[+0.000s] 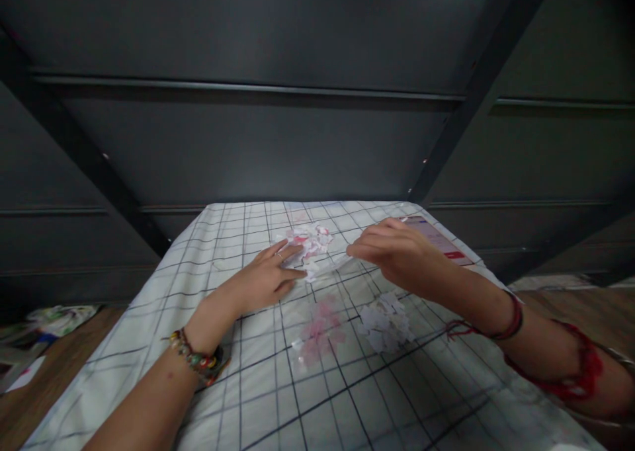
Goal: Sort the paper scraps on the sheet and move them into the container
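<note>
My left hand [270, 274] lies with fingers spread at the near left side of a pile of white and pink paper scraps [312, 239], its fingertips touching the scraps. My right hand [389, 247] is closed in a pinch to the right of that pile. From its fingertips a thin, whitish, see-through sheet [333, 264] stretches toward the left fingers; whether it is plastic or paper I cannot tell. Closer to me is a patch of pink translucent scraps [322, 332], and right of it a heap of white paper scraps [385, 323].
Everything lies on a white checked cloth [268, 385]. A printed card or booklet with a red band [439, 239] sits at the right edge, partly behind my right hand. A dark panelled wall [272, 147] stands behind. Crumpled cloth [62, 320] lies low at the left.
</note>
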Available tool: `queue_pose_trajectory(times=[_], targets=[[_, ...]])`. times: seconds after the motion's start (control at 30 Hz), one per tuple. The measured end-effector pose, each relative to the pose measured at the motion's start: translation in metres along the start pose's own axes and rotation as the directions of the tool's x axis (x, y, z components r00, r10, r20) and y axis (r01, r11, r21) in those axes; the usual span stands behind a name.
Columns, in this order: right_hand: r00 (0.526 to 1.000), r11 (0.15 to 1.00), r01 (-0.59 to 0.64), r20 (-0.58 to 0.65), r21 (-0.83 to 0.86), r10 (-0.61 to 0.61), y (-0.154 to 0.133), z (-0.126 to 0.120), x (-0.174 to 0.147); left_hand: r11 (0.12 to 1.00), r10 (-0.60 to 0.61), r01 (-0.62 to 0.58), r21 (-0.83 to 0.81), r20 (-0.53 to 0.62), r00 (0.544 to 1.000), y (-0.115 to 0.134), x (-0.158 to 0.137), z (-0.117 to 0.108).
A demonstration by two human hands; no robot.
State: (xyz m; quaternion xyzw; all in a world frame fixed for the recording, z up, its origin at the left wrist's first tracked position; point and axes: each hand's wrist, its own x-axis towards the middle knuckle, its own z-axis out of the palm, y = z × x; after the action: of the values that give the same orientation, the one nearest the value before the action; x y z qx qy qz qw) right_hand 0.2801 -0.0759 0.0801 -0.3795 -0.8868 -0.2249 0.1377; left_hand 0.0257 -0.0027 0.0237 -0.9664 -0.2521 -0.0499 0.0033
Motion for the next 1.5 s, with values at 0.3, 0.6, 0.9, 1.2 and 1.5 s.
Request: queue_pose_trajectory(times=[0.3,0.6,0.9,1.2,1.5], targets=[[1.0,1.0,0.008,0.029,0.018,-0.008,0.001,0.0,-0.001,0.999,0.028,-0.028,-0.023,0.001,1.0,0.009,0.003,-0.003],[0.999,0.982,-0.048,0.028,0.185,0.043,0.001,-0.01,-0.009,1.0,0.001,0.0,-0.016,0.02,1.0,0.011,0.004,-0.002],[0.998,0.997,-0.059,0.039,0.047,0.057,0.003,-0.007,-0.002,1.0,0.007,-0.007,-0.024,0.007,1.0,0.009,0.003,-0.003],[0.995,0.997,0.004,0.103,0.077,-0.012,0.007,-0.007,0.002,1.0,-0.001,0.001,-0.011,0.021,1.0,0.01,0.003,-0.005],[0.996,0.996,0.008,0.086,0.094,-0.016,0.005,-0.011,0.004,1.0,0.012,-0.012,0.001,0.014,1.0,0.01,0.003,-0.004]])
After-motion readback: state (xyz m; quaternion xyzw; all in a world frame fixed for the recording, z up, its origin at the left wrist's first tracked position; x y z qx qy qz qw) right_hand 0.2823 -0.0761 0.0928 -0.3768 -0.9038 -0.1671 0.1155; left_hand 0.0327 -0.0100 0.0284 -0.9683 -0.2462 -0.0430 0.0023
